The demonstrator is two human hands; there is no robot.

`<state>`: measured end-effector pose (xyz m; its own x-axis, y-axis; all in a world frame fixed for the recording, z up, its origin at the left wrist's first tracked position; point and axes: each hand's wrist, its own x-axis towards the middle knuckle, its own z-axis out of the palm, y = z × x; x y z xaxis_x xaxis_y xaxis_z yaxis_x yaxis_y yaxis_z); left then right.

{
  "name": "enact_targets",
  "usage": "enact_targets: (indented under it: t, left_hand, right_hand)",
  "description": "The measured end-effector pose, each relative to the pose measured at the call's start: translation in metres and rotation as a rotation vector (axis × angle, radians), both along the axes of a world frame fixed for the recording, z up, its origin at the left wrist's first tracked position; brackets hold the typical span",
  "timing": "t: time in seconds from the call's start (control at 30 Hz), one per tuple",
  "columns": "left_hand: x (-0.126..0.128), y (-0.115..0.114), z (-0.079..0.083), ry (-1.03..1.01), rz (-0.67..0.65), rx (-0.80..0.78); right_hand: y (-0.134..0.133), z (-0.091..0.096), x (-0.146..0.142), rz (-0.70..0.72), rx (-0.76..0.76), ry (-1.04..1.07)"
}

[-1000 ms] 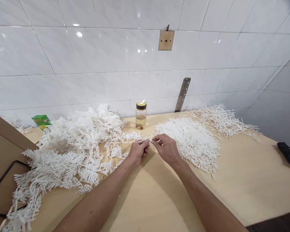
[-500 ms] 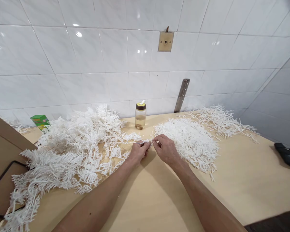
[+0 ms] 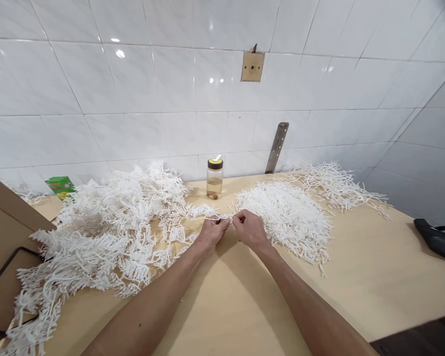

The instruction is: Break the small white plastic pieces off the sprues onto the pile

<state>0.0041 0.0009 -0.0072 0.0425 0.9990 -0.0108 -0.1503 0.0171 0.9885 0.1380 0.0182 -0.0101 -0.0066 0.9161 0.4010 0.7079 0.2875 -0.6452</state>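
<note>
Your right hand (image 3: pixel 250 230) has shifted slightly toward your left hand (image 3: pixel 212 233) and curled in more since the earlier frame, while your left has barely moved. Facing you is a white tiled wall (image 3: pixel 170 81), and below it stretches the pale wooden bench (image 3: pixel 241 306). At your far left a brown panel (image 3: pixel 7 212) cuts into view. You have a large tangled heap (image 3: pixel 107 227) of white strands on the left, its near end trailing along the bench. To the right of your hands lies a neater pile (image 3: pixel 289 217) of short white pieces, with a looser bunch (image 3: pixel 337 185) behind it. Off to your right sits a black object (image 3: pixel 437 240), partly cut off. Near the wall stand a metal strip (image 3: pixel 277 148) and, just beyond your hands, a lidded jar (image 3: pixel 214 185) of liquid; a green box (image 3: pixel 60 187) peeks out behind the heap. Smallest is the thin white strand (image 3: pixel 209 218) running from the heap's side to your left hand. Your left fingers pinch it; your right fingers are narrow near its end, but you cannot tell whether they grip it.
</note>
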Motion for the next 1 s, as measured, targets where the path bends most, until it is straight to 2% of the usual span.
enact_targets:
  t: [0.07,0.17,0.23,0.37,0.43,0.53,0.6,0.67,0.77,0.8,0.9,1.0]
  left_hand:
    - [0.001,0.000,0.000,-0.024,0.006,0.005]
    - [0.000,0.002,-0.001,-0.028,0.029,0.017]
    - [-0.001,0.003,-0.002,0.025,0.064,0.032]
    - [-0.002,0.006,-0.004,0.260,0.185,0.118]
    - [-0.002,0.007,-0.006,0.315,0.216,0.143]
    - [-0.002,0.008,-0.007,0.250,0.201,0.090]
    - [-0.003,0.006,-0.007,0.153,0.147,0.035]
    - [-0.004,0.004,-0.006,0.049,0.077,-0.005]
    - [-0.004,-0.001,-0.003,-0.052,-0.002,-0.023]
    - [-0.004,-0.002,-0.002,-0.070,-0.013,-0.022]
    - [-0.005,-0.002,0.000,-0.113,-0.001,-0.025]
    - [-0.006,0.000,-0.001,-0.105,0.037,-0.057]
  right_hand:
    - [-0.001,-0.001,-0.002,-0.025,0.012,0.026]
    - [-0.001,-0.004,-0.003,0.017,0.244,-0.094]
    - [0.000,-0.006,-0.002,0.065,0.317,-0.171]
    - [0.004,-0.012,-0.001,-0.015,0.163,-0.144]
    - [0.004,-0.013,-0.001,-0.048,0.141,-0.159]
    - [0.003,-0.012,-0.003,0.038,0.247,-0.234]
    - [0.003,-0.010,-0.003,0.085,0.268,-0.194]
    - [0.005,-0.007,0.000,0.034,0.172,-0.047]
    - [0.010,-0.004,0.016,-0.131,-0.074,0.217]
    - [0.013,-0.003,0.024,-0.168,-0.110,0.265]
    - [0.018,0.000,0.044,-0.253,-0.025,0.233]
    - [0.018,0.007,0.051,-0.265,0.124,0.161]
